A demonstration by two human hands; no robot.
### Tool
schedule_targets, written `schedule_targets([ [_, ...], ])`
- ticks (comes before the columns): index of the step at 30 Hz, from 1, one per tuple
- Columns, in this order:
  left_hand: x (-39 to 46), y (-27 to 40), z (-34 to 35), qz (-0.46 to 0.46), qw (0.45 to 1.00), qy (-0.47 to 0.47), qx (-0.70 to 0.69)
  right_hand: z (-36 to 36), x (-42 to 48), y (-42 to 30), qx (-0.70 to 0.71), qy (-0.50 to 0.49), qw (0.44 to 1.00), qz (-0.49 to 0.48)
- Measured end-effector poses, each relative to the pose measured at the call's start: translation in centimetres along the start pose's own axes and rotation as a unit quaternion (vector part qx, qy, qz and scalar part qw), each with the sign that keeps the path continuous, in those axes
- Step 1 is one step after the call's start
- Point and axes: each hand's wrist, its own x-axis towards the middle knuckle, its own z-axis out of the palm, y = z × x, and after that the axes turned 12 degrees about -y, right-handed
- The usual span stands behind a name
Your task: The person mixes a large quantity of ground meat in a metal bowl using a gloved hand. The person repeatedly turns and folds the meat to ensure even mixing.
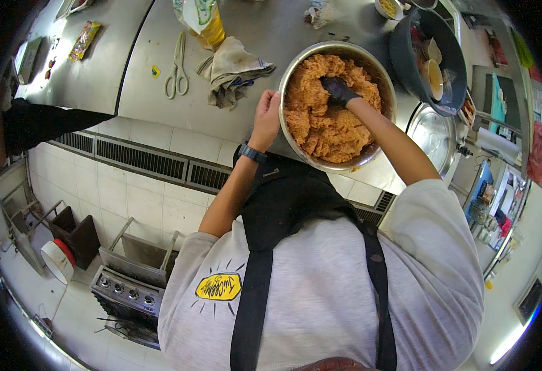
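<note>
A large round steel bowl (pixel 388 79) stands at the front edge of the steel worktop, filled with an orange, minced-looking mixture (pixel 331 134). My left hand (pixel 267 116), bare and with a watch at the wrist, grips the bowl's left rim. In a dark glove, my right hand (pixel 338 90) is pushed into the mixture near the middle; its fingers are partly buried, so what they hold cannot be seen. Left of the bowl lies a crumpled cloth (pixel 231 65), with white-handled scissors (pixel 177 76) beyond it.
A bag of yellow liquid (pixel 210 35) stands behind the cloth. A deep grey tub (pixel 403 60) holding small bowls is right of the steel bowl, above a sink basin (pixel 431 139). Another person's dark clothing (pixel 44 123) shows at the far left worktop (pixel 99 83).
</note>
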Motion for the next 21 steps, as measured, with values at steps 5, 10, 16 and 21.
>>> schedule_targets([
  [5, -0.3, -0.3, 0.1, 0.015, 0.999, 0.033, -0.011, -2.7, -10.5, -3.5, 0.186, 0.107, 0.964, -0.157],
  [10, -0.3, -0.9, 0.5, 0.026, 0.999, 0.032, -0.022, -3.7, -14.7, 2.8, 0.467, 0.123, 0.876, -0.027],
  [16, -0.2, -0.8, 1.3, 0.038, 0.995, 0.082, 0.047, -8.4, -7.6, -0.1, 0.278, 0.058, 0.958, 0.053],
  [21, 0.8, -2.6, 1.1, 0.086, 0.988, 0.124, 0.024, -5.6, -4.0, 1.0, 0.345, 0.066, 0.935, -0.054],
])
